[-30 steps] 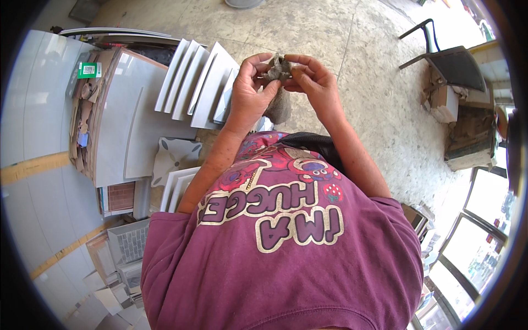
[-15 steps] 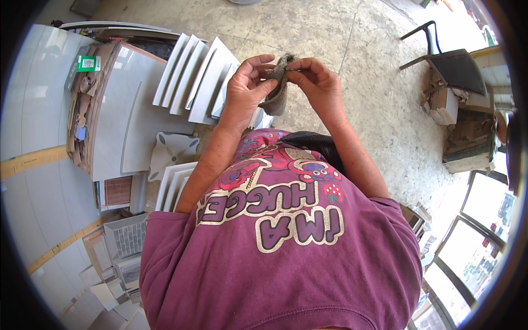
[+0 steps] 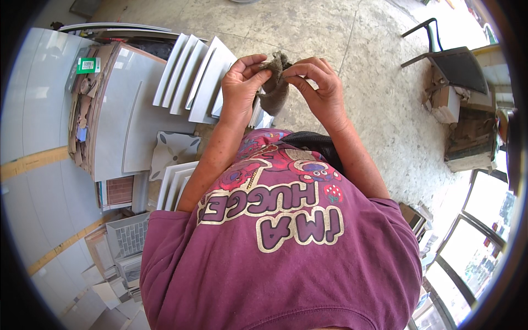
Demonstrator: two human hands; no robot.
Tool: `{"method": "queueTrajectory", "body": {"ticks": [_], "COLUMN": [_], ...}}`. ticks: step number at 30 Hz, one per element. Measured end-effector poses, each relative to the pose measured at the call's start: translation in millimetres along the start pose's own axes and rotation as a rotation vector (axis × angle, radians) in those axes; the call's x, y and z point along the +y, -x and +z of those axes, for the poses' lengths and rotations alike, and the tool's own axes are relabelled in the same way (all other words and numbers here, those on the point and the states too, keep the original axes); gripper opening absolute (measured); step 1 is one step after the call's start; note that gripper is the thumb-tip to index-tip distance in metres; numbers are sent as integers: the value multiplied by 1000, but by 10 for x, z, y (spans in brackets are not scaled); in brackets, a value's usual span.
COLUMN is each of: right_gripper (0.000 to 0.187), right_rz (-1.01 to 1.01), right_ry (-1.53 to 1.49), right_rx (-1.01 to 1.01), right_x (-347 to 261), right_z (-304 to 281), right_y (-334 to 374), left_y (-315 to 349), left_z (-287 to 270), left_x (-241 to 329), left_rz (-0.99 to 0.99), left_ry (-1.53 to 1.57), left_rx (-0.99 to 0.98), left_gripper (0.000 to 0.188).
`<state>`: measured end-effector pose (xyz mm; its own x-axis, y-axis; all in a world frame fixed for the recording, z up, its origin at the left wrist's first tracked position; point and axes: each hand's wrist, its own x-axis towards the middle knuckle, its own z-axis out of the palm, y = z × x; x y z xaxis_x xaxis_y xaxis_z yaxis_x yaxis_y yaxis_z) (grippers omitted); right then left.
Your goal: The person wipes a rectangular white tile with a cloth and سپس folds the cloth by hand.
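Observation:
A small grey-brown knitted cloth (image 3: 274, 98) hangs bunched in front of my chest, its top edge crumpled and its lower part loose. My left hand (image 3: 243, 87) is closed on its left side, thumb pressed against the forefinger. From the right, my right hand (image 3: 320, 87) pinches the upper right edge between thumb and forefinger, with the other fingers curled. Whether the cloth is a sock, a glove or a rag cannot be made out.
At the left, white and grey tile panels (image 3: 203, 82) stand upright in a row beside a large grey slab (image 3: 146, 110). A patterned tile (image 3: 173, 151) lies nearer me. Far right stands a dark chair (image 3: 456, 69) by stacked cartons (image 3: 446, 104). Concrete floor (image 3: 379, 110) stretches between.
The cloth's top has been crumpled and turned between my fingers. My right hand has shifted slightly right, its pinch nearer the cloth's edge; my left hand has moved slightly left.

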<state>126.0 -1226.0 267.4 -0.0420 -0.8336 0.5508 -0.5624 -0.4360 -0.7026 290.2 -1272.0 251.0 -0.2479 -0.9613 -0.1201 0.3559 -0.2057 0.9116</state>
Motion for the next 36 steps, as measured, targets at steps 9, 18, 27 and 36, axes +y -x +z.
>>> {"method": "queueTrajectory", "body": {"ticks": [9, 18, 27, 36], "right_gripper": [11, 13, 13, 10], "right_rz": [104, 116, 273, 281], "right_ry": [-181, -215, -317, -353], "right_rx": [-66, -52, -49, -11], "right_x": [-46, 24, 64, 90], "right_z": [46, 56, 47, 24], "right_y": [31, 51, 84, 79], "left_y": [-1, 34, 60, 88], "left_z": [111, 129, 160, 171], "left_x": [-4, -46, 24, 53], "left_rz": [56, 59, 126, 153], "left_ry": [-210, -170, -267, -189], "left_rx": [-75, -140, -223, -291], "left_gripper": [27, 30, 35, 37]}}
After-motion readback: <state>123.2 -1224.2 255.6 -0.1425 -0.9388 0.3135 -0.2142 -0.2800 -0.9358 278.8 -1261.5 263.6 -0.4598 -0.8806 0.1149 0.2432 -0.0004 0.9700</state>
